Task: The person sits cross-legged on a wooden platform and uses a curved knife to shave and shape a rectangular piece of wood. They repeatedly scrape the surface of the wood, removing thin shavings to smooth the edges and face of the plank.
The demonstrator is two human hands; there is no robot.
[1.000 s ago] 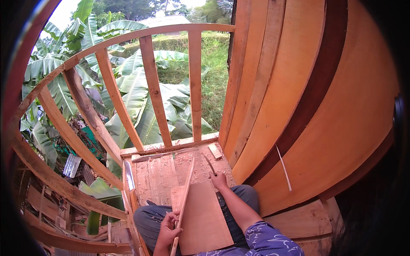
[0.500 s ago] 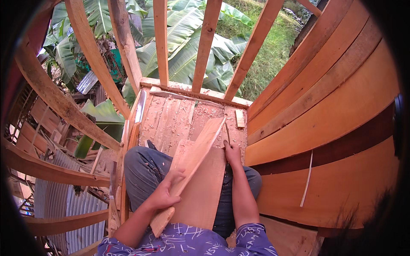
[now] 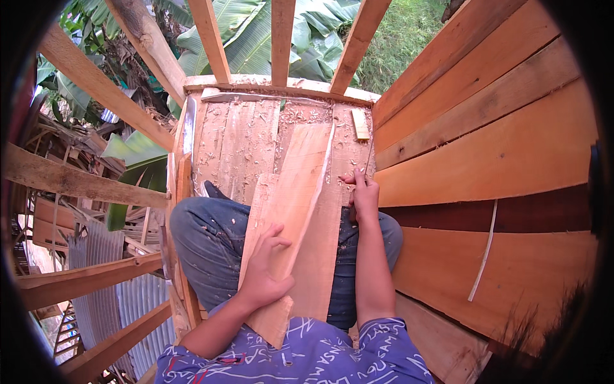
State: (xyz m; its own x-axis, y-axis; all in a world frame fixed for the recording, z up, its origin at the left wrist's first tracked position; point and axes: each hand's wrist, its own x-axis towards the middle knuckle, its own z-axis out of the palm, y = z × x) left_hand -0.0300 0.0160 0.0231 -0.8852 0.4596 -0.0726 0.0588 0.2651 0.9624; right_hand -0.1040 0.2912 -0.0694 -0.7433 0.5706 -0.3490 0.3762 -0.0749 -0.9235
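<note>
I sit on a plank floor [image 3: 233, 144] with two light wooden boards across my lap. The narrower board [image 3: 291, 192] lies slanted on top of a wider board [image 3: 324, 256]. My left hand [image 3: 265, 272] grips the near part of the narrow board, fingers curled over its right edge. My right hand [image 3: 364, 195] rests at the wider board's right edge, fingers closed around a thin dark stick [image 3: 370, 153] that points away from me. Whether the stick is a pencil I cannot tell. My knees in dark jeans [image 3: 204, 246] show under the boards.
Sawdust covers the floor. A small wood block [image 3: 360, 123] lies near the far right corner. A wall of orange-brown planks [image 3: 499, 147] rises on the right, with a pale strip [image 3: 484, 256] hanging on it. Open railing posts [image 3: 281, 35] stand ahead and left; corrugated sheets [image 3: 102, 301] lie below.
My view has tilted down toward my lap. The boards now lie farther forward over the floor, and my left hand has shifted up along the narrow board. The right hand stays at the right edge.
</note>
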